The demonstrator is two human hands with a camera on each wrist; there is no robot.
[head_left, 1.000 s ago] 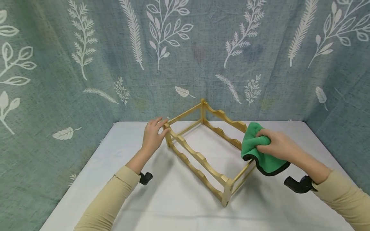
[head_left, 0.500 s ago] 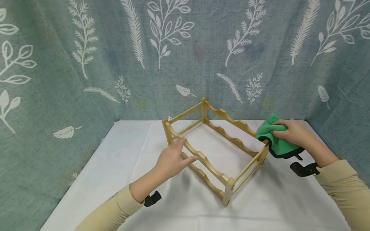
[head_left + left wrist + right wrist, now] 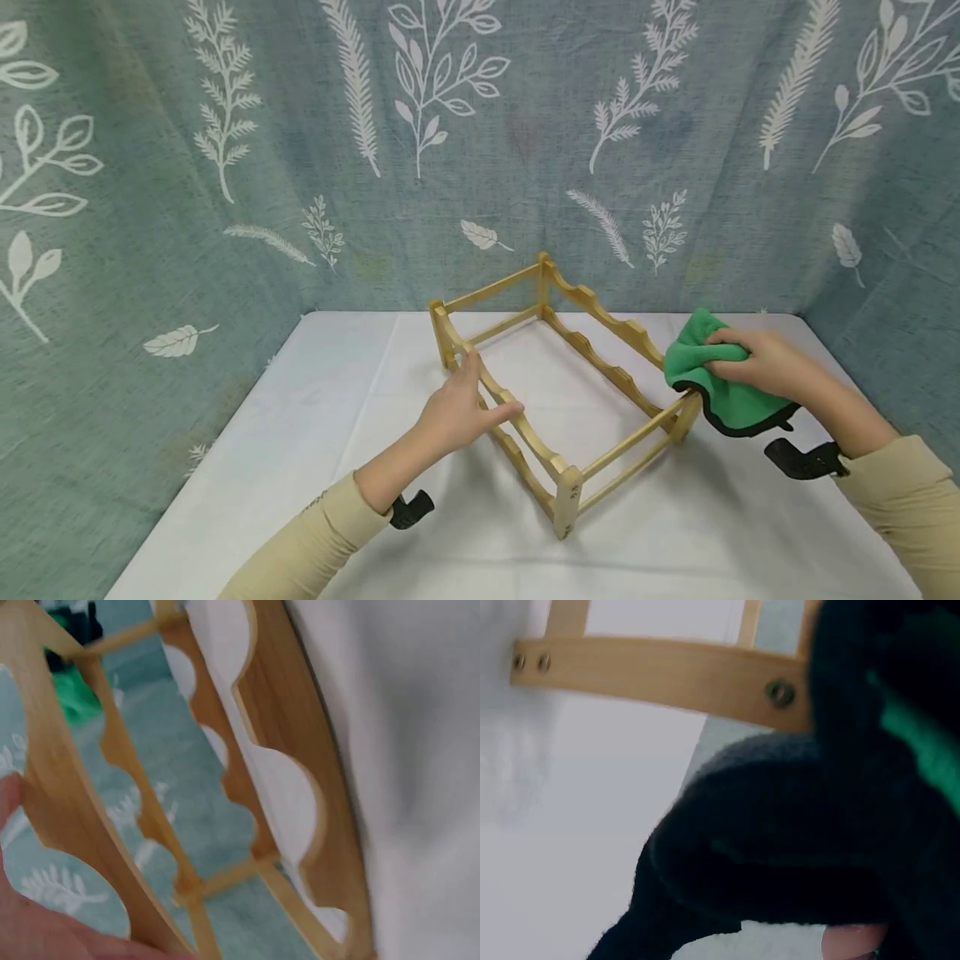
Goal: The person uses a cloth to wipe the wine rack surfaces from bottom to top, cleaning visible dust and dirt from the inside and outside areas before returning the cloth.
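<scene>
A wooden wine rack (image 3: 567, 500) with scalloped rails stands on the white table, angled across the middle. My left hand (image 3: 453, 408) is at its near upper rail, index finger straight and thumb spread along the wood; the left wrist view shows fingers of this hand (image 3: 45, 930) beside the scalloped edge. With my right hand (image 3: 772, 362) I grip a bunched green cleaning cloth (image 3: 697, 358) with black edging, at the rack's right corner. Dark folds of the cloth fill much of the right wrist view, close below a screwed end post (image 3: 660, 679) of the rack.
The white tabletop (image 3: 337, 367) extends around the rack. A blue-green curtain (image 3: 525, 192) with white leaf prints hangs behind and at both sides. Black wrist cameras (image 3: 802, 458) sit on both wrists.
My left hand has come from the rack's far left corner nearer along the upper rail. My right hand has carried the cloth rightward to the right corner. The rack's near corner has swung slightly left.
</scene>
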